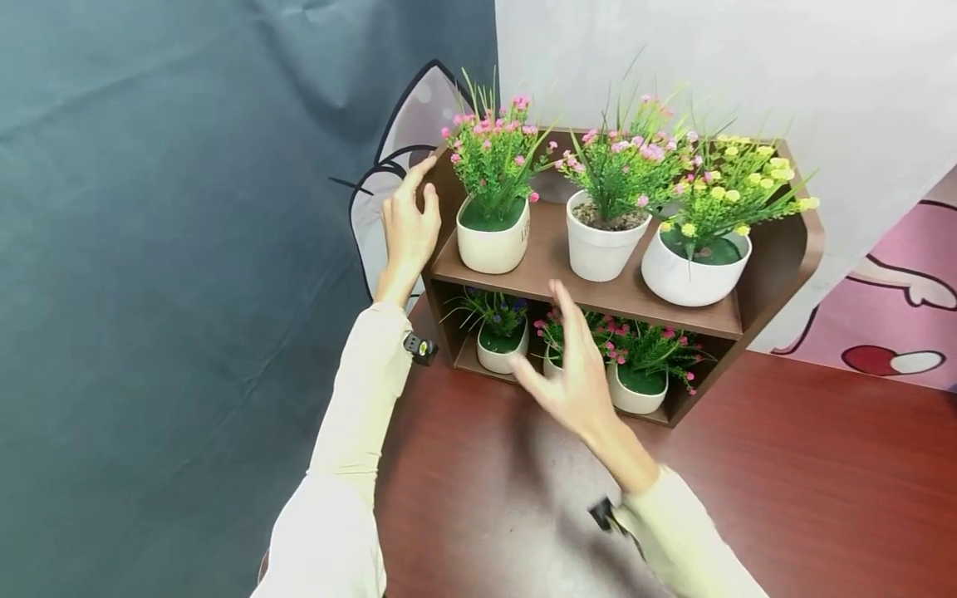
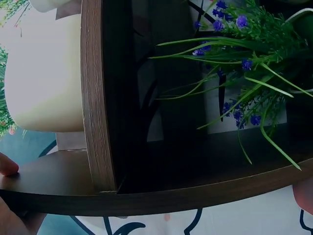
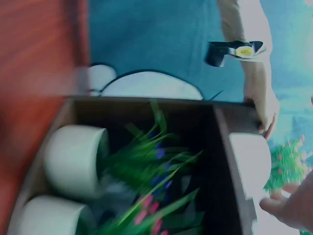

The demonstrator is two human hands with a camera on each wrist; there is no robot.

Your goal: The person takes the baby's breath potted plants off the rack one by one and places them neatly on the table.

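Observation:
A brown two-tier shelf [image 1: 546, 291] holds potted flowers on both levels. My left hand [image 1: 413, 224] grips its left side panel near the top. In the left wrist view, a fingertip [image 2: 8, 166] lies on the panel's inner face, with more of the hand on the outer side. My right hand [image 1: 576, 374] hovers in front of the shelf, fingers extended and thumb spread, holding nothing. It hides part of the middle lower pot. Nearest the left hand is a cream pot [image 1: 493, 241] with pink flowers.
Upstairs also stand a white pot [image 1: 598, 249] of pink flowers and a round white pot [image 1: 691, 274] of yellow ones. Below are a blue-flowered pot [image 1: 503, 353] and pink-flowered pots [image 1: 639, 394]. The shelf stands on a reddish table [image 1: 822, 465] beside a grey-blue curtain [image 1: 187, 249].

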